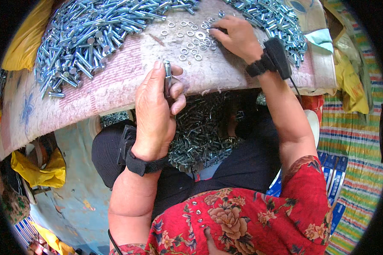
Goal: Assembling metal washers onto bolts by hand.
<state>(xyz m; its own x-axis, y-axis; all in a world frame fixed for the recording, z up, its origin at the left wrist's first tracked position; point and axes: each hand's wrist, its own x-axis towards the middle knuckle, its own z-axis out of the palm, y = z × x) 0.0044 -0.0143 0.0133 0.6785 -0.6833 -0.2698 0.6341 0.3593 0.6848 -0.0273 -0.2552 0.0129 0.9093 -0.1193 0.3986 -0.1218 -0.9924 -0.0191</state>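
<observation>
My left hand (155, 102) is closed around a metal bolt (167, 70), held upright in front of the table edge with its threaded end up. The fingers hide the bolt's lower part. Over the cloth-covered table, my right hand (240, 38) reaches in among loose flat washers (191, 35), thumb and fingertips drawn together at their right side. Whatever lies between those fingertips is too small to make out. A large heap of long silver bolts (93, 40) covers the table's left and far side. Short metal sleeves (272, 21) form another heap beyond my right hand.
Below the table edge, many dark metal fasteners (204, 136) lie piled between my legs. The pale, pink-striped cloth (102, 102) drapes over the table's front edge. Yellow bags (42, 168) sit at the left; striped sheeting (348, 161) covers the floor at right.
</observation>
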